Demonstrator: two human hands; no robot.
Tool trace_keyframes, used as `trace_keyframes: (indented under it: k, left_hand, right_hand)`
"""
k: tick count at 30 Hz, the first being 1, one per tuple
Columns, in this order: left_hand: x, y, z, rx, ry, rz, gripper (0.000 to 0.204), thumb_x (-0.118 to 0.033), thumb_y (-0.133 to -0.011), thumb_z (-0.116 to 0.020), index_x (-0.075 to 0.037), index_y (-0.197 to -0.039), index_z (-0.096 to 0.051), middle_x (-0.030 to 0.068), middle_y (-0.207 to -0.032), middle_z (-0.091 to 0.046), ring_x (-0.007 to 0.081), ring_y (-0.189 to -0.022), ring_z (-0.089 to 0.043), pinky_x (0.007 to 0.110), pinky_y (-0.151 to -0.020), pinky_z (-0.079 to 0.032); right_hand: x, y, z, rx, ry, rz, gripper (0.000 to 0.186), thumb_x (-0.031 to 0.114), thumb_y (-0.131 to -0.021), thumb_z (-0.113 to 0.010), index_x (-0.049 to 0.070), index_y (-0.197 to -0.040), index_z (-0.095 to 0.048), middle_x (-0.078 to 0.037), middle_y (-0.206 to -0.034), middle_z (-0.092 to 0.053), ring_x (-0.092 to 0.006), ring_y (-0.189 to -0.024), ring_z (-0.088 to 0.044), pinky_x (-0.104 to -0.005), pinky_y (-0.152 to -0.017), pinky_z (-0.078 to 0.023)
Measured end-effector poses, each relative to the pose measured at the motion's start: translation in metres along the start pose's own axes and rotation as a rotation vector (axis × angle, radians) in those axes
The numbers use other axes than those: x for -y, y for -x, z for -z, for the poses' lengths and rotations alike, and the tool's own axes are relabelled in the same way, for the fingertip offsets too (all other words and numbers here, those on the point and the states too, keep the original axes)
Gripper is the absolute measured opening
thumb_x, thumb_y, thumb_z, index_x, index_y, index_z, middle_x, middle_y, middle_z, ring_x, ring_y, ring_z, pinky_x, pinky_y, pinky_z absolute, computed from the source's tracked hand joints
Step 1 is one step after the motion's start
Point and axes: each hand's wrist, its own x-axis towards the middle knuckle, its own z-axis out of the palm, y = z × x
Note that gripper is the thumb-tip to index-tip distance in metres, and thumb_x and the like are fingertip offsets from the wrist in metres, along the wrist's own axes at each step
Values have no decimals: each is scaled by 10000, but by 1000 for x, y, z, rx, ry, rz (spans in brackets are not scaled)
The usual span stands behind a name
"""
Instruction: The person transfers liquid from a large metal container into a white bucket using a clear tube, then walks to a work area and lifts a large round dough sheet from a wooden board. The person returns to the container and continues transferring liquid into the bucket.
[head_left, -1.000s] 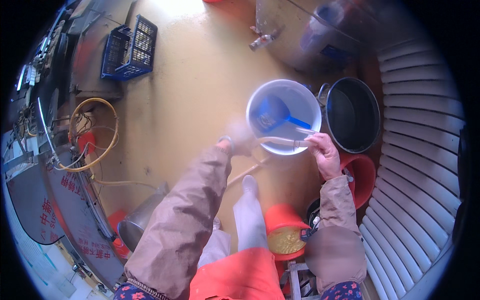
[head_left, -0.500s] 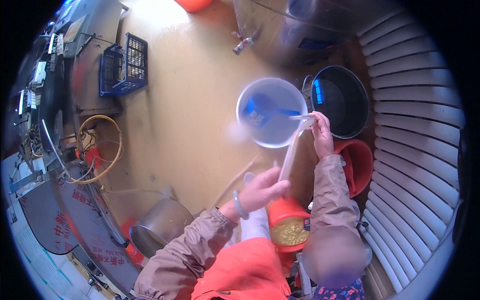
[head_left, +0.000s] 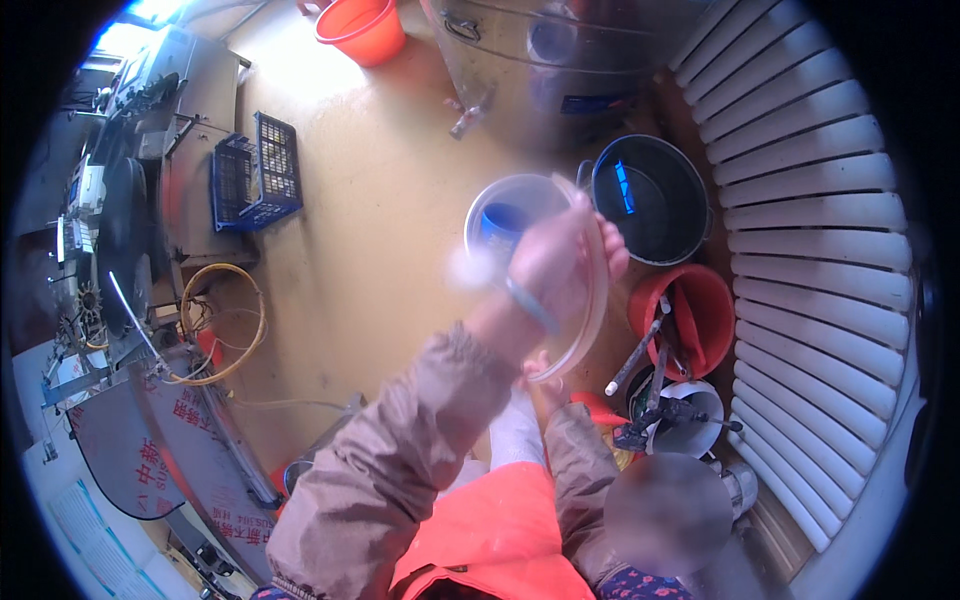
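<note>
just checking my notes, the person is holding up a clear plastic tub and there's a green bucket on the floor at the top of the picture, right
Not quite: the bucket on the floor at the top of the head view is orange-red, not green. The rest stands: the person is holding up a clear plastic tub, with the left hand against it.

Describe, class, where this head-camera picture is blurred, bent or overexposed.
Head view: the raised left hand and the clear plastic tub it grips are smeared by motion blur; the white slatted wall curves toward the rim from fisheye distortion; daylight washes out the top left corner near the orange bucket; a black circular vignette frames everything.
</note>
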Motion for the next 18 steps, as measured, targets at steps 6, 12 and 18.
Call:
trace_keyframes:
  k: [6,12,18]
  left_hand:
    - [-17,-56,85,222,-830,-266,419,-381,-894,-485,-20,-1107,-476,90,-985,-572,185,-898,-566,303,-768,-463]
    - [45,73,230,59,-1104,249,517,-338,-894,-495,-41,-1306,-396,121,-1339,-404,194,-1228,-383,339,-1021,-297]
    - [128,233,233,143,-899,111,450,-423,-929,-346,-53,-859,-592,56,-739,-562,123,-792,-536,246,-754,-417]
  right_hand:
    - [-15,41,-12,76,-81,-54,518,365,-949,-219,44,-663,-508,-58,-636,-470,-186,-675,-472,-322,-756,-403]
    - [35,70,-116,11,-397,-203,662,626,-871,-195,52,-686,-466,-50,-622,-445,-215,-620,-442,-375,-742,-376]
    - [48,73,-168,183,-329,-180,566,617,-842,-360,65,-799,-477,-35,-723,-486,-174,-704,-503,-353,-761,-431]
